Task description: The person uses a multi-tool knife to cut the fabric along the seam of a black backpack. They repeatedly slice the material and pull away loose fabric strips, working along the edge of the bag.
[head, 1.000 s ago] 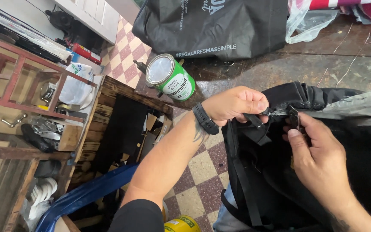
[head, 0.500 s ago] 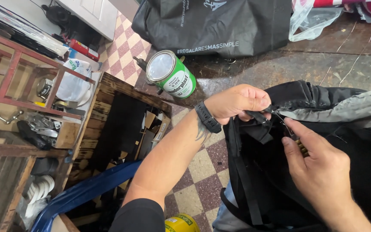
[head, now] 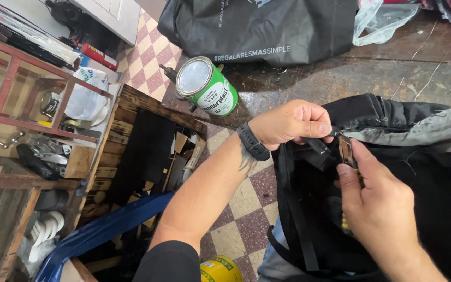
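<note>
A black backpack (head: 424, 183) with a grey panel lies across a dark wooden table (head: 309, 78). My left hand (head: 291, 122), with a black band on its wrist, pinches the bag's black fabric and a strap at the top edge. My right hand (head: 377, 201) holds a small flat brown tool (head: 346, 151) upright against that same edge, thumb along it. Black straps hang down from the bag's left side.
A green and white paint can (head: 207, 86) stands on the table's left corner. A large black bag (head: 267, 26) lies behind it. A wooden crate (head: 131, 151) with scraps, a red shelf frame (head: 16, 89) and a yellow can (head: 220, 270) sit on the checkered floor.
My right hand has moved up to the bag's edge and now holds the brown tool upright there. My left hand keeps its pinch on the fabric.
</note>
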